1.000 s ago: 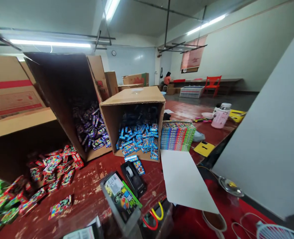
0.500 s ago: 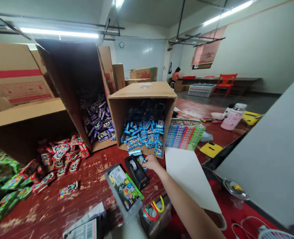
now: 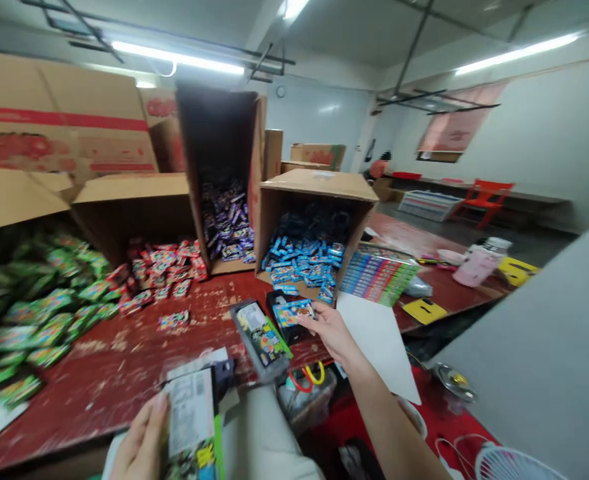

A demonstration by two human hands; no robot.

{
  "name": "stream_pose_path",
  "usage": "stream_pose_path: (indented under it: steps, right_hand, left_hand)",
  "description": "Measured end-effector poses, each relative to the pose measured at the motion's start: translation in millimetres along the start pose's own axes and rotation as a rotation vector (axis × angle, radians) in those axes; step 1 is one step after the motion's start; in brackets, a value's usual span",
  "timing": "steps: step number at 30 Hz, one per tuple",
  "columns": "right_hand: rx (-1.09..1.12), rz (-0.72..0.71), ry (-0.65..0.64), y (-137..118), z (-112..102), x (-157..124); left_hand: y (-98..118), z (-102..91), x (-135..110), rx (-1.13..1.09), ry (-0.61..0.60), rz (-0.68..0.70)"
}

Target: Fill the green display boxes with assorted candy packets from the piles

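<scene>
My right hand [image 3: 328, 327] is closed on a small blue packet [image 3: 293, 311], held just above the black tape dispenser [image 3: 279, 313] on the red table [image 3: 124, 360]. Behind it lies a tipped cardboard box [image 3: 319, 190] spilling more blue packets. My left hand [image 3: 139, 447] at the bottom edge grips a flat printed display box [image 3: 190, 427] with a white label and green edge. A second printed flat box [image 3: 260, 333] lies on the table between my two hands.
Other tipped cartons hold purple packets [image 3: 227, 220], red packets [image 3: 167, 267] and green packets [image 3: 39, 293]. A stack of colourful flat boxes [image 3: 378, 277] and a white sheet [image 3: 379, 340] lie right of the blue carton. A pink bottle [image 3: 477, 263] stands far right. A grey panel [image 3: 549, 347] blocks the right side.
My right hand picked the blue packet off the table and pulled it back. My left hand with the display box came into view. The camera turned left and down.
</scene>
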State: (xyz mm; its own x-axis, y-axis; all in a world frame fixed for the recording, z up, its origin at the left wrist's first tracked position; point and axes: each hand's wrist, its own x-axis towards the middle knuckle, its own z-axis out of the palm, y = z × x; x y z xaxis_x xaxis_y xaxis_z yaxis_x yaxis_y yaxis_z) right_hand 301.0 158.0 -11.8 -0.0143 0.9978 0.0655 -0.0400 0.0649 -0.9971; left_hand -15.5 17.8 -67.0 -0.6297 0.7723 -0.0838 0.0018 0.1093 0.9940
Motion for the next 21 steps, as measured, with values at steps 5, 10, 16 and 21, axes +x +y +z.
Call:
stream_pose_path:
  steps: [5,10,16,21]
  right_hand:
    - [0.347,0.132,-0.195,-25.1,58.2,-26.8]
    - [0.470,0.145,-0.443,-32.5,105.8,-30.0]
    - [0.395,-0.066,-0.482,-32.1,151.5,-19.6]
    - [-0.031,-0.248,-0.719,-7.9,147.7,-15.6]
  left_hand:
    - [1.1,5.4,-14.2,-0.174,-0.161,-0.114]
    - [9.6,9.2,-28.5,-0.206,-0.227,-0.027]
    - [19.1,17.9,-42.7,-0.187,-0.269,0.044]
    - [28.5,21.4,-52.3,-0.202,-0.224,-0.003]
